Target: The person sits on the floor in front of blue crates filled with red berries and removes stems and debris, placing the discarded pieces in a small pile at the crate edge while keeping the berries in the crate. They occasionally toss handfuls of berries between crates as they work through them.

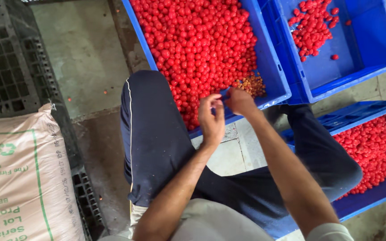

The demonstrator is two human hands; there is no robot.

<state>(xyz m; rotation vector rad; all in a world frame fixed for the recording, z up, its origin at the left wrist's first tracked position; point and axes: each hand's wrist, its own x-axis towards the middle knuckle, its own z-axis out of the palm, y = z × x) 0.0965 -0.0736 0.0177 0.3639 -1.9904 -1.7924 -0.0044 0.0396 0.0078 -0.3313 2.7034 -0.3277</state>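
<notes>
Seemingly both hands' fingers [216, 103] pinch something just beside the red cherries [197, 44].

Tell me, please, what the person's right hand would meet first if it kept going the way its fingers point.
Probably the red fruits in the middle crate: the right hand sits at the crate's near edge, fingers aimed up and left into the heap. Its height above them is unclear, and the left hand is close beside it.
</notes>
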